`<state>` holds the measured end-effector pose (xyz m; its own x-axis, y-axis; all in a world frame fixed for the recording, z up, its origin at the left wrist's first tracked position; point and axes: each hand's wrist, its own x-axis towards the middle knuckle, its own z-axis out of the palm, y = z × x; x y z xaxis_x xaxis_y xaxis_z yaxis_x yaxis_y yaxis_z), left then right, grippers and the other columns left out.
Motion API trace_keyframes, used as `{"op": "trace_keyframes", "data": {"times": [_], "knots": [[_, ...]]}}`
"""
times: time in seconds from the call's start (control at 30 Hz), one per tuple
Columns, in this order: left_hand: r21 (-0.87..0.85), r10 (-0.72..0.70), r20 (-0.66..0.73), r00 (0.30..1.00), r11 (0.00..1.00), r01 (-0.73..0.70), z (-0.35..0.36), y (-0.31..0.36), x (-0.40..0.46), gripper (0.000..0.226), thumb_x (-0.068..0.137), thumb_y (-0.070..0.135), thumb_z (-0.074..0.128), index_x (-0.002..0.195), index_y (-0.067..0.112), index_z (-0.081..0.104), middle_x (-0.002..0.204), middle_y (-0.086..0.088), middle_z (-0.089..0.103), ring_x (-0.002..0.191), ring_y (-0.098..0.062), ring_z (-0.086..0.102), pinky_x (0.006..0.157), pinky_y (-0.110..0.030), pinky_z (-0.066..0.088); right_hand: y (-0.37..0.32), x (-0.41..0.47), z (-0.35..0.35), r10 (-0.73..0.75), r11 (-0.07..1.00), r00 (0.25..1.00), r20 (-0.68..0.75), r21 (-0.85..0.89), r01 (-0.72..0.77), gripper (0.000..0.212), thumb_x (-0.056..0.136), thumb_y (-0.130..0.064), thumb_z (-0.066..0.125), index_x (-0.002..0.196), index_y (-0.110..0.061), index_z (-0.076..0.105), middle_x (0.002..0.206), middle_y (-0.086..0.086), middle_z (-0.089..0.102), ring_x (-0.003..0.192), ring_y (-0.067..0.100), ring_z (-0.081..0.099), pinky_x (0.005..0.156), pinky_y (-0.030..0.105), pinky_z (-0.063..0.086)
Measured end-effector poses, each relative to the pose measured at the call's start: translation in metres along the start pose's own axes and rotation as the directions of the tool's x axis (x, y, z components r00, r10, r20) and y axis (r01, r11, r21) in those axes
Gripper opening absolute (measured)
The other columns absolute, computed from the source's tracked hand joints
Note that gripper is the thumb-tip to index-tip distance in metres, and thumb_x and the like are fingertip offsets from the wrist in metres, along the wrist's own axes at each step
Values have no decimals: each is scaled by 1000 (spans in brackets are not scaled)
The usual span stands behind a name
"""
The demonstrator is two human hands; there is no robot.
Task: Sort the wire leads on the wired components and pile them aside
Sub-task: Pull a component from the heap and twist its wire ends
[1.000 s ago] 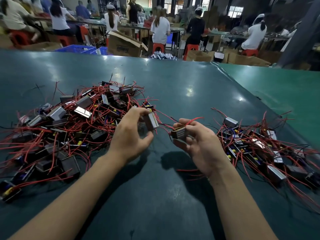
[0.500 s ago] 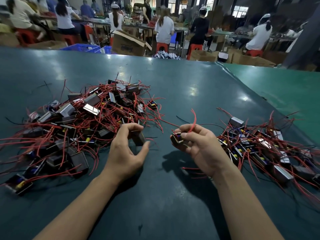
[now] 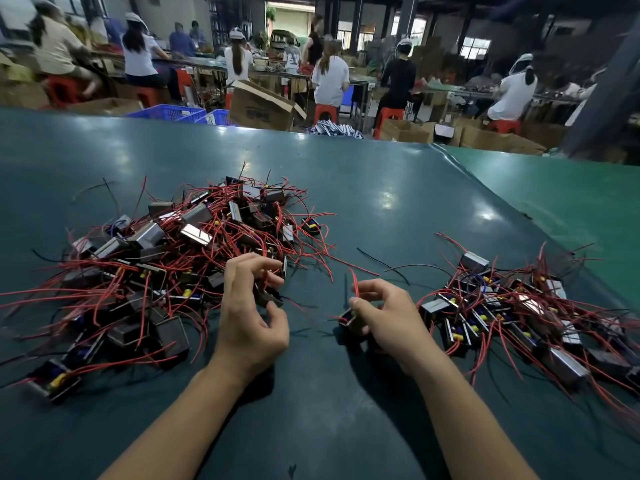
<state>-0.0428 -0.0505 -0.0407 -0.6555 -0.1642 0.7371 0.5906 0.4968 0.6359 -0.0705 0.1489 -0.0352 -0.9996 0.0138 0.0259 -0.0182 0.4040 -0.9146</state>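
Observation:
A big heap of small metal-cased components with red leads (image 3: 166, 258) lies on the left of the green table (image 3: 398, 202). A second, flatter pile of the same parts (image 3: 512, 313) spreads on the right. My left hand (image 3: 252, 313) sits at the heap's near right edge, fingers curled around a dark component (image 3: 268, 296). My right hand (image 3: 384, 317) is just left of the right pile, gripping another component (image 3: 348, 318) low over the table, with a red lead (image 3: 354, 282) sticking up between its fingers.
A loose black wire (image 3: 384, 265) lies between the piles. Beyond the table's far edge stand cardboard boxes (image 3: 263, 105), blue crates (image 3: 173, 112) and red stools, with several people seated at benches. A lighter green mat (image 3: 571, 188) covers the right part.
Both hands have dropped closer to the table. My left hand brought its component down from in front of the heap to its near edge. My right hand keeps its component, the red lead now upright.

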Motion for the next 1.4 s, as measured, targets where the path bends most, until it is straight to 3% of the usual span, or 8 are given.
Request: {"op": "trace_keyframes", "data": {"times": [0.2,0.37,0.57,0.73,0.87,1.0,1.3,1.4], "knots": [[-63,-72,10,997,995,73,-1,0,-1,47,60,-8,43,99,16,54,97,-3,48,71,-15,55,58,-14,44,-31,38,5,6,998,998,-58,-55,-10,8,89,-12,66,89,-19,63,91,5,69,81,22,67,78,40,57],[-33,-76,17,997,997,77,-1,-3,-1,46,62,-18,48,96,11,56,97,-5,50,72,-13,54,62,-14,45,-96,80,29,-39,968,993,-114,243,66,17,85,-8,71,80,-16,56,91,16,69,84,33,71,81,47,58],[36,-92,433,897,996,85,5,0,-4,35,65,-3,40,87,10,64,87,0,55,73,-13,57,67,-18,45,-151,104,57,-129,909,985,115,411,71,8,91,-12,67,90,-9,59,89,12,65,79,21,64,68,28,60],[145,-86,590,803,989,-1,10,0,-2,40,64,2,41,95,13,66,99,-1,58,96,-20,54,90,-32,47,-140,93,67,-175,982,918,355,3,186,10,90,-12,69,84,-6,64,72,10,65,62,22,62,52,29,54],[192,-45,646,762,976,-106,11,2,-2,36,66,4,45,89,15,69,97,-3,64,101,-26,54,91,-34,46,-131,74,96,-13,559,841,541,-693,455,39,80,-33,78,104,-6,62,94,7,65,83,24,62,65,31,49],[189,-138,659,739,982,15,11,3,-4,38,68,11,39,88,20,69,100,-1,64,93,-17,63,85,-29,53,-118,67,102,134,539,748,650,-681,495,77,77,-25,81,141,-14,41,136,10,49,119,29,52,94,37,49],[156,-86,639,765,988,-19,7,6,-4,31,68,12,43,77,20,71,81,6,72,80,-19,65,74,-30,53,-91,51,87,-399,398,764,507,-655,642,63,78,-45,74,134,-33,47,137,5,39,115,32,51,84,41,49],[89,-80,526,847,995,38,6,5,-5,33,70,2,44,87,14,70,100,1,63,83,-20,62,78,-28,52,-93,40,66,-516,666,811,276,-465,583,53,80,-39,76,126,-25,56,118,2,52,108,21,55,87,37,50]]}}
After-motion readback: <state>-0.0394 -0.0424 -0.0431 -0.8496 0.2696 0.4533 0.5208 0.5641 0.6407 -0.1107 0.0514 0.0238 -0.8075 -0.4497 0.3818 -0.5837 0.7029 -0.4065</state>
